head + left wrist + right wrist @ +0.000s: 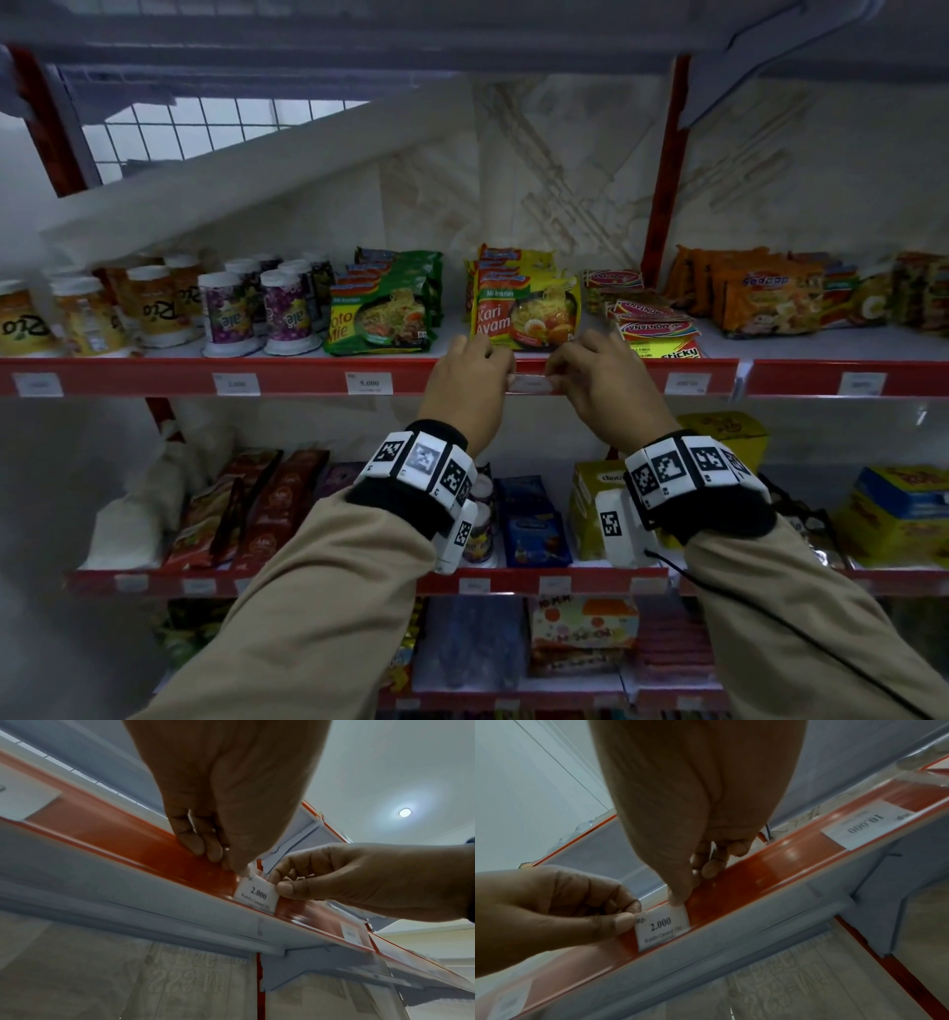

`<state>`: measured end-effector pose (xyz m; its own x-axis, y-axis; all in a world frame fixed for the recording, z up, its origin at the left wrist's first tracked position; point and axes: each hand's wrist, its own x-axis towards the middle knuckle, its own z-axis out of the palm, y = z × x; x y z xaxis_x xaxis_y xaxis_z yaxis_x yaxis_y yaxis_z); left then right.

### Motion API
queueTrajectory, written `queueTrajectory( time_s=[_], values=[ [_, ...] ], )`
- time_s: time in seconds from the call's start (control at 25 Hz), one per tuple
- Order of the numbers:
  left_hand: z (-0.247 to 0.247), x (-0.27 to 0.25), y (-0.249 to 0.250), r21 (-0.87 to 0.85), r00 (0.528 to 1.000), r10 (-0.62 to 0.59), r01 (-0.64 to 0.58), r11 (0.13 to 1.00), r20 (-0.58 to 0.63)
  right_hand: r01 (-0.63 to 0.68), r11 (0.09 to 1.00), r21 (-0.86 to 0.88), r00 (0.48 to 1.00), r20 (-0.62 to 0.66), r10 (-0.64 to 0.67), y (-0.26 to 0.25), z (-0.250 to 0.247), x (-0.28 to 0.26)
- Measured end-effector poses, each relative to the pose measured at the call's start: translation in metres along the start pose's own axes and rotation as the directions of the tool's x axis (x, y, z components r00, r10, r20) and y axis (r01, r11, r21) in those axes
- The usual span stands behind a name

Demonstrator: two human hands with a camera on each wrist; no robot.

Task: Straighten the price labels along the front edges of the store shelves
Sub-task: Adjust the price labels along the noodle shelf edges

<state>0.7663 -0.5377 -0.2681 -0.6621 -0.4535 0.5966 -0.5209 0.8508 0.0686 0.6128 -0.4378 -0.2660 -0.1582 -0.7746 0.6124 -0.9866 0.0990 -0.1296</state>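
Observation:
A white price label (pixel 529 383) reading "2.000" sits in the red strip (pixel 154 375) along the middle shelf's front edge. My left hand (pixel 506 377) pinches the label's left end; my right hand (pixel 554 377) pinches its right end. In the left wrist view the label (pixel 257 892) looks tilted in the strip (pixel 115 833), with the left thumb on its upper corner and the right hand (pixel 279 885) gripping the other edge. In the right wrist view the label (pixel 662 927) is held by my left hand (pixel 631 918) and pressed at its top corner by the right thumb.
Other labels sit in the same strip: "5.000" (pixel 368 383) to the left, one (pixel 687 383) to the right, reading "10.000" (pixel 859 823). Noodle packs (pixel 529 313) stand just behind my hands, drink cups (pixel 226 318) at left. The stocked lower shelf (pixel 565 583) lies beneath my forearms.

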Motion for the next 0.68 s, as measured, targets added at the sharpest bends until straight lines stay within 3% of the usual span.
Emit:
queueTrajectory(
  time_s=[0.24,0.48,0.68],
  values=[
    [0.004,-0.003,-0.002,-0.061,0.997,0.02,-0.025,0.998,-0.08,0.0,0.994,0.108,0.994,-0.106,0.012,0.004,0.004,-0.004],
    [0.002,-0.007,-0.002,0.053,0.985,0.093,-0.086,0.995,-0.147,-0.006,0.999,-0.042,0.986,-0.165,-0.001,0.023,-0.008,-0.019],
    [-0.002,-0.002,0.017,0.179,0.981,0.047,-0.012,0.984,-0.19,-0.058,0.99,-0.127,0.983,-0.181,0.034,0.056,-0.028,-0.03]
  ],
)
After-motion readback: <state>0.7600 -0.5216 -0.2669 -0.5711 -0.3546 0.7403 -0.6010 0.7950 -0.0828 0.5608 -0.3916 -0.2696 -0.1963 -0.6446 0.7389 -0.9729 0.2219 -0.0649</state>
